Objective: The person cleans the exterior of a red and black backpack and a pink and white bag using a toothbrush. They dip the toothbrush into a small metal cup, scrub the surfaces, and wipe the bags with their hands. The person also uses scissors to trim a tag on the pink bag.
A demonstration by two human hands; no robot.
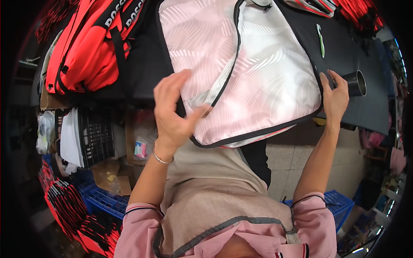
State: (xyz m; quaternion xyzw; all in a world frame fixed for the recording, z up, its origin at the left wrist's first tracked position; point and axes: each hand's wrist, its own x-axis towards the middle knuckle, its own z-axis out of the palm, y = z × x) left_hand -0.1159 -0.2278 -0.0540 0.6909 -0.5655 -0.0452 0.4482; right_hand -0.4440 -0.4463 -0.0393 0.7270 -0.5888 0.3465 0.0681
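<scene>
A pink and white patterned fabric panel (pixel 206 61), part of a bag or case, lies before me with black binding around its edge. A black-edged zipper opening (pixel 233 64) runs down its middle, and a paler layer with orange-red trim shows under the bottom edge. Slightly blurred, my left hand (pixel 172 109) is over the lower left edge with thumb and fingers spread. My right hand (pixel 335 95) is at the right edge, thumb near the binding and fingers apart from it. Nothing is seen gripped in either hand.
Red bags (pixel 93 48) with black straps are piled at the left. On the dark table (pixel 376 100) to the right are a metal cup (pixel 356 83) and a green-and-white toothbrush (pixel 320 40). Blue crates (pixel 338 206) and a cardboard box (pixel 113 175) stand lower down.
</scene>
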